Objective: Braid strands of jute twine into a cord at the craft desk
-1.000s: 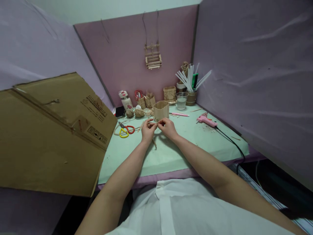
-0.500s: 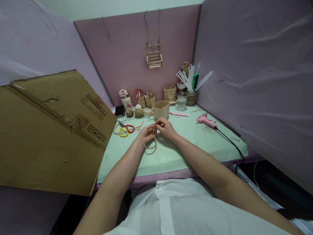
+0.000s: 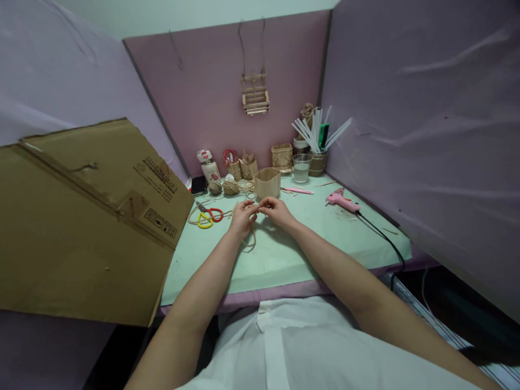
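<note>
Compared with half a second ago, the left hand (image 3: 244, 218) has rolled over so that more of its back shows, and the loop of twine cord (image 3: 254, 238) that ran up across its fingers now hangs below them, over the near part of the table (image 3: 317, 249). The right hand (image 3: 277, 213) has barely moved. Just beyond the hands stands an open wooden-stick container (image 3: 268, 186), close in front of the fingertips. To the left lie red-and-yellow-handled scissors (image 3: 202, 207) among loose cord, with a twine ball (image 3: 231, 187) farther back. A large cardboard sheet (image 3: 89, 233) leans along the left side. On the right rests a pink glue gun (image 3: 343, 201), well apart from the hands. Both forearms reach forward and converge, wrists low. Thumbs and fingers are pinched together on the cord, fingertips nearly meeting; the gripped bit itself is too small to make out.
</note>
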A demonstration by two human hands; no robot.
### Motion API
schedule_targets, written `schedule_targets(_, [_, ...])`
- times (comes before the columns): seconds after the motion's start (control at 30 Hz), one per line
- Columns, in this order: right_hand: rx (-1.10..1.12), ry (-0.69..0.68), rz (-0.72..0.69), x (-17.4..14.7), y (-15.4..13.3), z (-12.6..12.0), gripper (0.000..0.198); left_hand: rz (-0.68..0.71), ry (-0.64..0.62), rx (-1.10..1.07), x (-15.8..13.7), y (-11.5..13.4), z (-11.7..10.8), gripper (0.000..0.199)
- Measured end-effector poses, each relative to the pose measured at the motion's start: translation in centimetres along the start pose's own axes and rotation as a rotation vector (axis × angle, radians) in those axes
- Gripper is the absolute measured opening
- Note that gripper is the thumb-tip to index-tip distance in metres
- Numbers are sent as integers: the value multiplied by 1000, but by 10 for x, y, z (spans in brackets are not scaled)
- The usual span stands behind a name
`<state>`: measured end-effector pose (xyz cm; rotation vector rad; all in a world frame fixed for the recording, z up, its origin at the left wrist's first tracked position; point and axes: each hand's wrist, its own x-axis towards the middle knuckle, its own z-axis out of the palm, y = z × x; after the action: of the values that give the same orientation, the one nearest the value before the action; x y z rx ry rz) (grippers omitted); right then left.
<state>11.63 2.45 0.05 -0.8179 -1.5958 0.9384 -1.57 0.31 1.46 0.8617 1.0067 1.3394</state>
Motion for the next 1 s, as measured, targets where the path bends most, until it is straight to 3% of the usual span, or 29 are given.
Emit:
schedule_targets(0.1, [-26,-18,-69,-1,-2,1,11,-206,-68,-118,3,0,-4,28])
schedule_targets(0.17, [-31,-15,-58,-2,-2,2,12,-221,-74,-137,4,0,-4,26])
schedule_targets(0.4, [-13,53,82,0,0,0,24,233,36,117,0,-7,4,28])
schedule_targets(0.5, [-5,79,61,0,0,-1,23,253,-9,151,0,-10,4,26])
schedule_targets(0.7, [0,136,78,1,3,-2,19,147,-193,336,5,-16,-2,25])
schedule_targets(0.9, [76,130,197,2,6,-1,22,351,-90,583,7,-15,-4,11])
schedule_targets(1.0, [61,156,226,1,9,0,22,414,-55,696,5,-15,-1,12])
